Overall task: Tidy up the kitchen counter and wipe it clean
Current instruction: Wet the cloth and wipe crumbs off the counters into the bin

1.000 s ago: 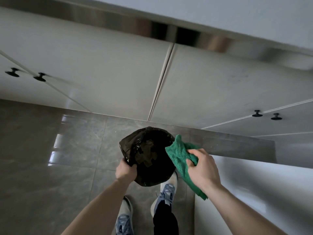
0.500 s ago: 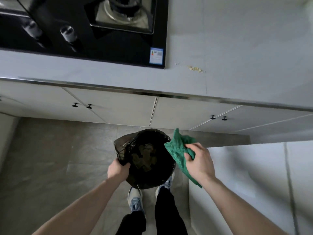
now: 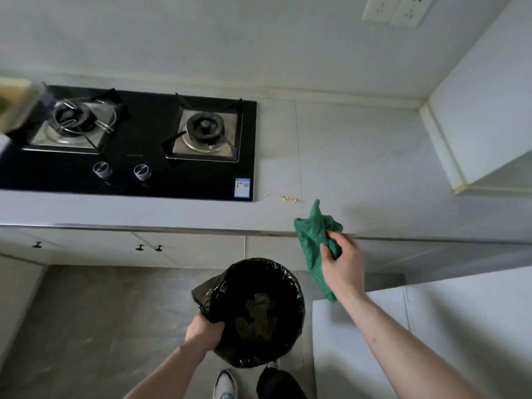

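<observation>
hidden: left hand [image 3: 203, 329] fingers behind bin liner [image 3: 247, 312] | cut off: shoe [image 3: 226, 384], bottom edge

left hand [image 3: 203, 329] gripping low, right hand [image 3: 342, 262] raised, pinching

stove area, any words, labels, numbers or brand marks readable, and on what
No text here can be read.
Sticker on the front right corner of the black gas hob: coloured bars and a QR-like square, print too small to read.
Faint mark on the hob glass above the knobs: too blurred to read.
Wall sockets: no lettering visible.
</observation>
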`<state>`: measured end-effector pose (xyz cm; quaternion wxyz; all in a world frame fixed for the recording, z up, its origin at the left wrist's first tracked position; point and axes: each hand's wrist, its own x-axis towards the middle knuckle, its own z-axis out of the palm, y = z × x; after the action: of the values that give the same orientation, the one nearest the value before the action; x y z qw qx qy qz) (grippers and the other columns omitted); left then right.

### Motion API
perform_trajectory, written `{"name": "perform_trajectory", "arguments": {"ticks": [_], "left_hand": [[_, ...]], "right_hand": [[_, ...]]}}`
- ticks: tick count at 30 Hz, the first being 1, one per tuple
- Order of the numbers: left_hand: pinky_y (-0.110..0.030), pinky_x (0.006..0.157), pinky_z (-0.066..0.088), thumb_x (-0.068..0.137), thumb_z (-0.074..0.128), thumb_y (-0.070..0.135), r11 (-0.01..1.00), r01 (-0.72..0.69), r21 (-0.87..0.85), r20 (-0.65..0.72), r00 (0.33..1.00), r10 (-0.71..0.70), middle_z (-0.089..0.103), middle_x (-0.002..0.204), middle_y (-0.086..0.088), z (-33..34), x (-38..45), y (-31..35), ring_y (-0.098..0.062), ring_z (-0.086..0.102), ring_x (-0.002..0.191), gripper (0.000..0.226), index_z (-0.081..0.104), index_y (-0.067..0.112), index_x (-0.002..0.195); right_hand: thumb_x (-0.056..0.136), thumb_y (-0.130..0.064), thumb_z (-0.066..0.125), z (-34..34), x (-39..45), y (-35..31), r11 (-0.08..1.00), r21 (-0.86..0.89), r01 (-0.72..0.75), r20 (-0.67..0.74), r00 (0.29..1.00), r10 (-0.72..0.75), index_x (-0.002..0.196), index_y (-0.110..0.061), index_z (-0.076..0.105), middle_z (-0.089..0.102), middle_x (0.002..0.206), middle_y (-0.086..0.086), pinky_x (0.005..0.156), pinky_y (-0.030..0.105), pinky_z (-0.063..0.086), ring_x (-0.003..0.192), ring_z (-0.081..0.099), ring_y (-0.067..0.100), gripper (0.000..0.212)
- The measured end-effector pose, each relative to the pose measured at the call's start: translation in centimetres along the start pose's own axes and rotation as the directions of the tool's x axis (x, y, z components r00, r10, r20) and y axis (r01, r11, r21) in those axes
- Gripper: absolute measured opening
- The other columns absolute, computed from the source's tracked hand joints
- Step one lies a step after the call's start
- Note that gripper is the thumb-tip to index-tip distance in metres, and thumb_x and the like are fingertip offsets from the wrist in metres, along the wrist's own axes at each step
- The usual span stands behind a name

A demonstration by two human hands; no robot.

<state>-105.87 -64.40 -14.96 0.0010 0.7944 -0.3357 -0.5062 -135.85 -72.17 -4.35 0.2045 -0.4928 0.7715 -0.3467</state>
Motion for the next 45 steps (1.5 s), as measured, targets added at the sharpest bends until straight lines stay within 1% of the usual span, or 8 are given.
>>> {"name": "perform_trajectory", "arguments": {"ticks": [2,6,11,20,23,29,34,45], "left_hand": [[-0.031,0.071,0.059,0.082,0.058,0.016,1.000,0.024,-0.014,-0.017,1.000,-0.024,0.070,0.089,-0.005,0.2,-0.1,1.2,-0.025,0.068,0.083,0.021,0.066,0.014,0.101],[-0.028,0.063,0.057,0.081,0.059,0.013,0.993,0.064,-0.095,-0.054,0.996,-0.069,0.070,0.084,-0.007,0.9,-0.2,4.0,-0.025,0.068,0.078,0.016,0.067,0.012,0.095],[-0.038,0.079,0.063,0.076,0.060,0.017,0.982,0.113,-0.153,-0.071,0.990,-0.125,0.073,0.085,-0.009,1.5,0.8,5.4,-0.029,0.070,0.081,0.015,0.067,0.015,0.089],[-0.029,0.067,0.059,0.083,0.058,0.015,0.966,0.146,-0.211,-0.061,0.985,-0.163,0.071,0.084,-0.008,1.9,1.2,7.9,-0.025,0.069,0.077,0.008,0.065,0.014,0.087],[-0.026,0.062,0.055,0.083,0.058,0.015,0.963,0.159,-0.219,-0.061,0.983,-0.176,0.071,0.083,-0.008,2.2,1.1,8.1,-0.023,0.069,0.076,0.009,0.065,0.013,0.088],[-0.033,0.074,0.062,0.080,0.058,0.018,0.955,0.191,-0.229,-0.031,0.979,-0.203,0.071,0.088,-0.008,2.6,1.3,7.9,-0.026,0.071,0.083,0.013,0.065,0.013,0.091],[-0.029,0.072,0.058,0.079,0.059,0.018,0.957,0.185,-0.225,-0.014,0.981,-0.193,0.071,0.085,-0.006,2.9,1.0,8.5,-0.025,0.070,0.085,0.012,0.067,0.014,0.086],[-0.029,0.070,0.059,0.078,0.059,0.017,0.951,0.186,-0.247,-0.019,0.980,-0.197,0.071,0.085,-0.008,2.5,1.1,8.6,-0.026,0.069,0.082,0.016,0.068,0.013,0.090]], "right_hand": [[0.089,-0.013,0.070,-0.4,3.2,0.0,0.999,0.006,-0.050,-0.028,0.998,0.050,0.119,-0.014,0.070,0.062,0.116,-0.004,0.094,0.026,0.045,0.106,0.061,0.018,0.029],[0.091,-0.015,0.068,-0.5,9.8,1.1,0.996,-0.086,-0.020,-0.007,1.000,0.019,0.122,-0.015,0.068,0.062,0.122,0.001,0.098,0.034,0.050,0.113,0.059,0.024,0.031],[0.093,-0.017,0.065,0.5,16.5,1.9,0.971,-0.235,0.047,0.077,0.997,-0.029,0.126,-0.016,0.067,0.060,0.127,0.001,0.097,0.037,0.047,0.117,0.053,0.029,0.033],[0.094,-0.015,0.065,5.2,24.0,1.8,0.909,-0.377,0.179,0.255,0.963,-0.084,0.131,-0.017,0.066,0.059,0.132,0.002,0.094,0.040,0.049,0.114,0.053,0.033,0.036],[0.096,-0.017,0.065,6.8,24.7,1.6,0.877,-0.422,0.231,0.343,0.936,-0.082,0.136,-0.019,0.064,0.057,0.139,0.000,0.091,0.036,0.050,0.115,0.053,0.031,0.040],[0.098,-0.023,0.062,7.8,25.0,1.5,0.795,-0.510,0.330,0.478,0.877,-0.058,0.147,-0.025,0.053,0.046,0.151,-0.005,0.095,0.038,0.047,0.124,0.046,0.034,0.050],[0.094,-0.017,0.065,8.1,25.0,1.7,0.766,-0.462,0.448,0.572,0.810,-0.129,0.144,-0.027,0.056,0.050,0.147,-0.005,0.095,0.046,0.051,0.122,0.045,0.037,0.052],[0.095,-0.011,0.065,7.5,20.5,1.1,0.733,-0.354,0.580,0.682,0.697,-0.222,0.139,-0.030,0.061,0.053,0.142,-0.015,0.095,0.047,0.050,0.119,0.044,0.028,0.048]]}}
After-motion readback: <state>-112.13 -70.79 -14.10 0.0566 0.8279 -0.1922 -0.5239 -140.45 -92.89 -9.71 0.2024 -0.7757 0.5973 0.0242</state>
